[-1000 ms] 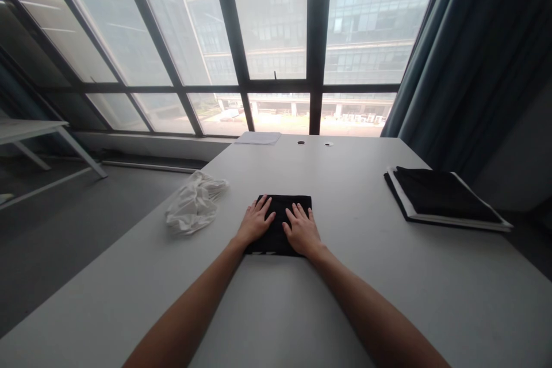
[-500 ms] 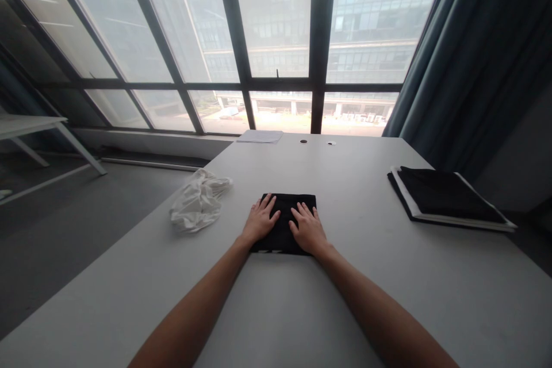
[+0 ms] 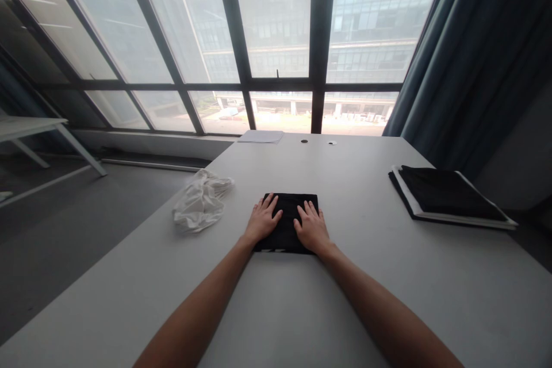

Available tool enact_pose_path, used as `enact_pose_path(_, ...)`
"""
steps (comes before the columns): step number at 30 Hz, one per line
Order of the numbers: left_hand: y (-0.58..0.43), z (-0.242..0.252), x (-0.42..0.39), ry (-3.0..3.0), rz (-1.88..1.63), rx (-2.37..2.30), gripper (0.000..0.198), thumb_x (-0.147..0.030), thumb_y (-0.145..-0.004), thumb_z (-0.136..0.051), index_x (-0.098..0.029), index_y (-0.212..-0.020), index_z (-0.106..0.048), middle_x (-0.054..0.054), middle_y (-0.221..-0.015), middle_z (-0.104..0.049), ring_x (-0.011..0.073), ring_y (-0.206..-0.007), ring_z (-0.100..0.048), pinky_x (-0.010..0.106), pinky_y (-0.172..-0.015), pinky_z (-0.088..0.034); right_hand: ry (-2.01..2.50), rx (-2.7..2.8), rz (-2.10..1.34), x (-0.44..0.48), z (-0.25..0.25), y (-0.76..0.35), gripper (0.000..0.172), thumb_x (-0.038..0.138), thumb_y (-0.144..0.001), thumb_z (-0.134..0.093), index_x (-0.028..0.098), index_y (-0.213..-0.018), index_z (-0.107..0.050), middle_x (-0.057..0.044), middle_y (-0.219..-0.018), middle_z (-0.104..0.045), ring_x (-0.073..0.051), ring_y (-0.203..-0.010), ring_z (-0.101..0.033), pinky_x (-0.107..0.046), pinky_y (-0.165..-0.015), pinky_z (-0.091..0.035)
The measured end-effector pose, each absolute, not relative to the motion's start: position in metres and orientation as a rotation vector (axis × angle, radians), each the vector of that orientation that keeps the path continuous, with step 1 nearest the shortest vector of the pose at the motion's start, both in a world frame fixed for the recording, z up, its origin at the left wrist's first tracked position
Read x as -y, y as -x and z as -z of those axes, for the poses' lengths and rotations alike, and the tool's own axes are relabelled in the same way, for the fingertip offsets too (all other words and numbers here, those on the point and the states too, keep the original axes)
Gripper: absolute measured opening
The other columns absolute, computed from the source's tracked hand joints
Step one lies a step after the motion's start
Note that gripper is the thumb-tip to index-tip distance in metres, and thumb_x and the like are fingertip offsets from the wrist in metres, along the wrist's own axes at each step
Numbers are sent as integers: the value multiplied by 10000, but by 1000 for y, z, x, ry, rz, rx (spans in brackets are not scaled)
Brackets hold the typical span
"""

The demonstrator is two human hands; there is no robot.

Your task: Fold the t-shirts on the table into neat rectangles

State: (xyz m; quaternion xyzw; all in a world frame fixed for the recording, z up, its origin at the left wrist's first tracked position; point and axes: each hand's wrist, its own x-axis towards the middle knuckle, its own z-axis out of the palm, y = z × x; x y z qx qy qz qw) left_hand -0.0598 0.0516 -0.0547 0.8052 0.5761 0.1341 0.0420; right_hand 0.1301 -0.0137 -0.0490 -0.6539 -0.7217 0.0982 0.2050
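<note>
A folded black cloth (image 3: pixel 288 224), maybe a garment, lies flat on the white table (image 3: pixel 284 310) in front of me. Small white marks show along its near edge. My left hand (image 3: pixel 261 222) rests palm down on its left side, fingers spread. On the right side lies my right hand (image 3: pixel 312 226), also flat with the fingers apart. Neither hand grips anything; both only touch the top of the cloth. The parts under my palms are hidden.
Left of the cloth sits a crumpled white plastic bag (image 3: pixel 199 204). A stack of folded black and white cloths (image 3: pixel 451 195) lies at the right. Papers (image 3: pixel 260 137) and two cable holes are at the far edge. Windows and a blue curtain (image 3: pixel 457 52) stand behind.
My right hand has slid slightly to the right across the cloth, widening the gap between my hands. The left hand stays at the cloth's left side.
</note>
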Motion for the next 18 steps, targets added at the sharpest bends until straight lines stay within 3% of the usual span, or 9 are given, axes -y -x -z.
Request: enact_pose_path(18,60,57,-53,-2471,-418,-1758,602,-463,-1008,-420,-233,-1561,-359,67,-1653,-248,363,-1490,-269,537,-1192,-257,1832,2013,-300,15,46,-131,574,382,-979,-434,149,-1503,-451,-143,-1627,-299,-260,-1525,-182,-474,-1208,-127)
